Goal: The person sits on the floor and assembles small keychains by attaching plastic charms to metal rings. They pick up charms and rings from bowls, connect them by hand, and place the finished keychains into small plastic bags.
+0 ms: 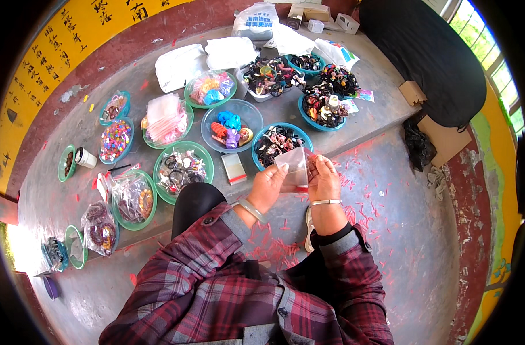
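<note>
Between my two hands is a small clear plastic bag (pixel 293 165) with a red strip along its lower edge. My left hand (pixel 268 185) is closed on the bag's left side. At its right side, the fingers of my right hand (pixel 324 179) pinch the bag near the upper corner. Whether anything lies inside the bag I cannot make out. Just beyond my hands stands a blue basin (pixel 309 140) of black hair ties with small pink ornaments. A flat card-like pack (pixel 234 169) lies left of that basin.
Several basins cover the raised ledge: a translucent bowl (pixel 208 133) with colourful clips, a green basin (pixel 208 158) of hair accessories, another with pink bags (pixel 167 118). White bags (pixel 181 68) lie behind. Red scraps (pixel 363 201) litter the floor at right. A black-covered object (pixel 423 57) stands far right.
</note>
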`<state>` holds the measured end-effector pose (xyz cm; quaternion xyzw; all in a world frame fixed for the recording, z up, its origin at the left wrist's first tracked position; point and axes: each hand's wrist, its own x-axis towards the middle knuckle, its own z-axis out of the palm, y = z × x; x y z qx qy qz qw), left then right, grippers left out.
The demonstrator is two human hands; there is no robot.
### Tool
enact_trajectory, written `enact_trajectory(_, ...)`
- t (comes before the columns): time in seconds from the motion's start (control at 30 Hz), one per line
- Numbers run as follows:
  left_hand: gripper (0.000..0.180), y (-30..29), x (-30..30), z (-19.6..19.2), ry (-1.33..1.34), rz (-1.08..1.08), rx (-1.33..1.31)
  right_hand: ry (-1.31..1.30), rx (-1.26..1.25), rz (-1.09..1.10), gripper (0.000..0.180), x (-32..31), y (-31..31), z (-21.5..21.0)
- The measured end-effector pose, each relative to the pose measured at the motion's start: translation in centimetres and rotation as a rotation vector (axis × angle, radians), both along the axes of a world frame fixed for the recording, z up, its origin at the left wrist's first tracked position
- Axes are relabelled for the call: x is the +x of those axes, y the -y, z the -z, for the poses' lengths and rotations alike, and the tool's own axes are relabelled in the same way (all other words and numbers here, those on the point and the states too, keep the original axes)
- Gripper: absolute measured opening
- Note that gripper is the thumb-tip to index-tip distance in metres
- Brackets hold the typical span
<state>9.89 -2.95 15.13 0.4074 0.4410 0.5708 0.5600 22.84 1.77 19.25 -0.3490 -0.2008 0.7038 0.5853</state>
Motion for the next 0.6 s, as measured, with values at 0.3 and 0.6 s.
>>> enact_trajectory(0.3, 0.028, 0.6, 0.2, -2.2, 0.227, -0.061, -0.074, -0.027, 0.08, -0.004, 0.007, 0.4, -0.1, -0.9)
enact_trajectory(0.6, 0.024, 0.7, 0.6, -0.6, -0.31, -0.143, 0.176, 0.016, 0.11, -0.021, 0.007, 1.5, -1.0, -1.4)
